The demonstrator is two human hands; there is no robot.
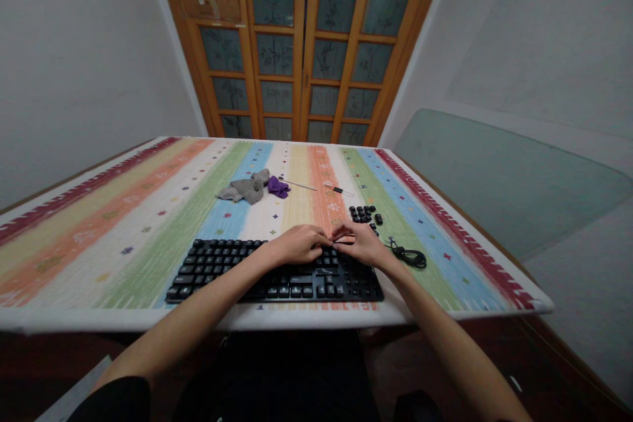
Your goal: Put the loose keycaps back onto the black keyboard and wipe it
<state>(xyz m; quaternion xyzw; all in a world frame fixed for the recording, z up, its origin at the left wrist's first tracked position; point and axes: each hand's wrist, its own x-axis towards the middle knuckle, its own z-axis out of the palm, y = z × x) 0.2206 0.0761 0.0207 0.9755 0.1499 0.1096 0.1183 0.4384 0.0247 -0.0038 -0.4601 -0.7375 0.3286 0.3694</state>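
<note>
On my feed the keyboard [217,269] lies right under both hands, its long axis running along the worktop's [148,244] near edge. The left hand [301,242] and right hand [364,244] meet over its far side, right of middle, fingertips drawn narrow; I can't tell whether they pinch anything. I have open room leftward, while loose keycaps [362,214] and a coiled cable [414,258] crowd the right.

On the table [148,250], a keyboard [212,267] lies below the person's fingers [319,235], keycaps [363,213] beyond them to the right, a cable [411,256] rightward, cloths [251,188] farther beyond, leftward.
</note>
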